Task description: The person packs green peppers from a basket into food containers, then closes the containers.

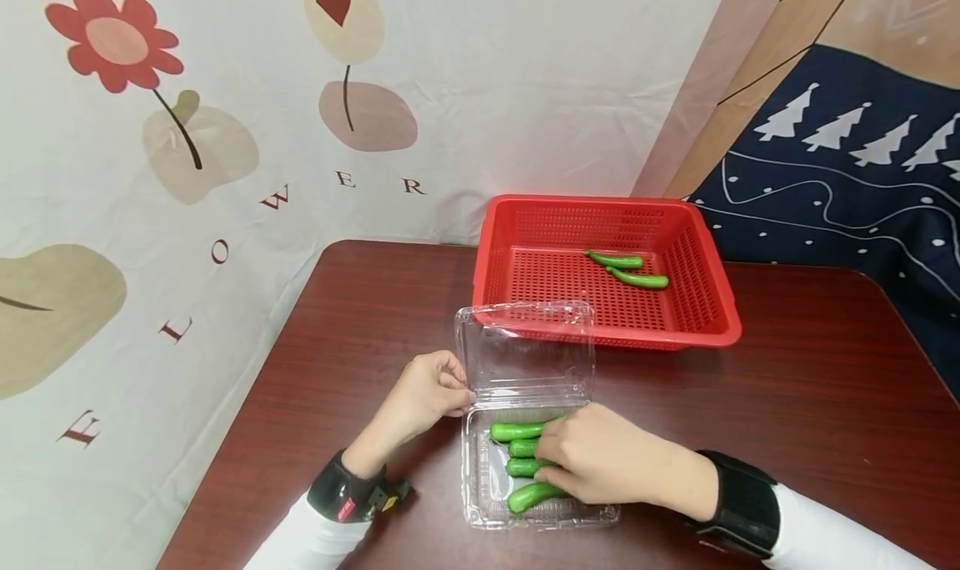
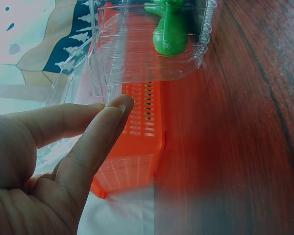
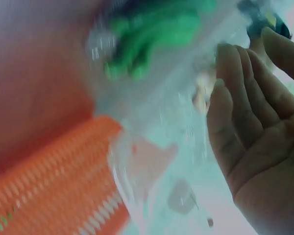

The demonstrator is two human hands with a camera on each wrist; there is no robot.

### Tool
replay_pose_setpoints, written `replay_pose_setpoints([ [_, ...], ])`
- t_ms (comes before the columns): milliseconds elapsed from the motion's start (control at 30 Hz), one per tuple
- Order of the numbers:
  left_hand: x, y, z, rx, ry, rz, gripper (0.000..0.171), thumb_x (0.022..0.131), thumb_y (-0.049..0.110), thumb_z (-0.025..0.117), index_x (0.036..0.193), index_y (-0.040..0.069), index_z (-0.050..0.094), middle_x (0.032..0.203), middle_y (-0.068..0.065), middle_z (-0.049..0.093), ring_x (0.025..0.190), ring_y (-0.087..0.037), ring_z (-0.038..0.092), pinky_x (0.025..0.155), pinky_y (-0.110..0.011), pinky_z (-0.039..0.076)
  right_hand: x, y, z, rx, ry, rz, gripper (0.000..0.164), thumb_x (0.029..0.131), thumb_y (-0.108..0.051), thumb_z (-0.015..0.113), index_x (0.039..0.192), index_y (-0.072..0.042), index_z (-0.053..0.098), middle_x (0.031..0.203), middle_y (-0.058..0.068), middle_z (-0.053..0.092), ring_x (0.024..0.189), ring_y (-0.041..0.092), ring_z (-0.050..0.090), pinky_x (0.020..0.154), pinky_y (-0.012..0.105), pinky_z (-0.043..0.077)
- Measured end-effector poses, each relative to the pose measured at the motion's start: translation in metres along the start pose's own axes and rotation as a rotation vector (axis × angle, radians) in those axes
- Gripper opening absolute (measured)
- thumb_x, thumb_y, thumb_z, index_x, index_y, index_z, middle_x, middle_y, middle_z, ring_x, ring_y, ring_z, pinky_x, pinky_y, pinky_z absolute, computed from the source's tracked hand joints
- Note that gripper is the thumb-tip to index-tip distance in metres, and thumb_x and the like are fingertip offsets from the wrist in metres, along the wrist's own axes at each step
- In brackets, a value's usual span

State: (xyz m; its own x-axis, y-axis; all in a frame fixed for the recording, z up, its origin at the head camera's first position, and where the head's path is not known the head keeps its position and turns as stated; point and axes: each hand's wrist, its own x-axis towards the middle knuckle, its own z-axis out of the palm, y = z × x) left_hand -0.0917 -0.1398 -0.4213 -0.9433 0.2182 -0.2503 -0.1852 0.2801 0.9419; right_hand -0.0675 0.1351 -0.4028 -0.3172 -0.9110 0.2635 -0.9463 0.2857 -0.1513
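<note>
A clear plastic clamshell box lies on the table with its lid raised at the back. Several slim green vegetables, like small cucumbers, lie side by side across its base. My left hand pinches the box's left edge by the hinge, thumb against finger in the left wrist view. Over the right part of the base is my right hand, hiding the vegetables' right ends. In the blurred right wrist view its fingers are loosely bent and nothing shows between them and the thumb.
Behind the box stands a red perforated basket, with two green vegetables on its floor. The raised lid overlaps the basket's front left corner in the head view. A flower-printed cloth hangs behind the dark red wooden table.
</note>
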Motion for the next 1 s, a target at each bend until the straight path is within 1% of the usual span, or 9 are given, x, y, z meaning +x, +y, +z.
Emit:
replay_pose_setpoints([
  [100,0.000,0.000,0.000,-0.003,0.002,-0.001,0.022,0.083,-0.012,0.076,0.092,-0.005,0.058,0.085,-0.020,0.076,0.071,-0.018,0.074,0.070,-0.037,0.067,0.002,0.009,-0.017,0.005,0.106,-0.033,0.013,0.089,-0.026,0.082,0.086,-0.022,0.069,0.078,-0.015,0.061,0.065,-0.002,0.056,0.056,0.015,0.051],
  [200,0.000,0.001,0.000,-0.005,0.002,-0.001,0.021,0.084,-0.012,0.076,0.092,-0.005,0.058,0.086,-0.021,0.076,0.071,-0.018,0.074,0.070,-0.037,0.067,0.006,0.020,-0.038,0.021,0.195,-0.041,0.007,0.096,-0.026,0.075,0.095,-0.019,0.073,0.087,-0.011,0.067,0.076,0.003,0.064,0.066,0.020,0.058],
  [333,-0.001,0.002,0.000,-0.014,0.000,0.002,0.021,0.084,-0.013,0.074,0.092,-0.005,0.057,0.088,-0.025,0.076,0.072,-0.019,0.074,0.071,-0.039,0.067,0.009,0.035,-0.066,0.073,0.286,0.019,0.029,0.106,-0.040,0.060,0.105,-0.016,0.076,0.102,-0.007,0.073,0.092,0.008,0.069,0.077,0.029,0.062],
  [467,-0.002,0.003,0.000,-0.012,0.000,0.003,0.021,0.083,-0.013,0.074,0.092,-0.005,0.057,0.087,-0.024,0.076,0.072,-0.020,0.075,0.072,-0.041,0.067,0.013,0.049,-0.087,0.125,0.351,0.105,0.042,0.103,-0.052,0.059,0.114,-0.015,0.077,0.111,-0.005,0.075,0.101,0.011,0.069,0.084,0.034,0.063],
  [600,-0.002,0.003,0.001,0.001,0.001,0.005,0.021,0.082,-0.012,0.075,0.092,-0.005,0.058,0.085,-0.020,0.076,0.072,-0.020,0.075,0.071,-0.040,0.067,0.016,0.064,-0.102,0.123,0.379,0.160,0.046,0.100,-0.054,0.063,0.119,-0.014,0.076,0.116,-0.001,0.074,0.107,0.016,0.069,0.092,0.034,0.061],
  [733,-0.003,0.004,0.002,0.004,0.000,0.008,0.022,0.082,-0.012,0.076,0.092,-0.005,0.058,0.085,-0.019,0.077,0.072,-0.019,0.074,0.070,-0.037,0.067,0.019,0.084,-0.112,0.104,0.396,0.186,0.036,0.094,-0.037,0.078,0.120,-0.012,0.077,0.119,0.003,0.073,0.111,0.021,0.067,0.099,0.032,0.056],
  [833,-0.003,0.004,0.002,0.001,-0.001,0.007,0.022,0.082,-0.012,0.076,0.092,-0.005,0.058,0.084,-0.019,0.077,0.072,-0.020,0.074,0.070,-0.039,0.067,0.021,0.100,-0.117,0.089,0.382,0.236,0.033,0.088,-0.021,0.083,0.120,-0.013,0.078,0.122,0.004,0.073,0.113,0.022,0.066,0.097,0.038,0.057],
  [900,-0.003,0.004,0.002,-0.001,0.000,0.007,0.022,0.082,-0.012,0.076,0.092,-0.005,0.058,0.084,-0.018,0.076,0.072,-0.020,0.074,0.071,-0.040,0.067,0.023,0.110,-0.119,0.079,0.351,0.305,0.034,0.089,-0.019,0.082,0.121,-0.014,0.078,0.125,0.005,0.072,0.117,0.024,0.064,0.098,0.046,0.057],
  [1000,-0.002,0.002,0.002,-0.008,-0.001,0.006,0.022,0.082,-0.012,0.075,0.092,-0.005,0.058,0.084,-0.018,0.076,0.071,-0.019,0.074,0.071,-0.041,0.067,0.025,0.125,-0.122,0.081,0.278,0.428,0.037,0.094,-0.027,0.078,0.127,-0.012,0.075,0.132,0.008,0.069,0.124,0.028,0.061,0.102,0.056,0.055],
])
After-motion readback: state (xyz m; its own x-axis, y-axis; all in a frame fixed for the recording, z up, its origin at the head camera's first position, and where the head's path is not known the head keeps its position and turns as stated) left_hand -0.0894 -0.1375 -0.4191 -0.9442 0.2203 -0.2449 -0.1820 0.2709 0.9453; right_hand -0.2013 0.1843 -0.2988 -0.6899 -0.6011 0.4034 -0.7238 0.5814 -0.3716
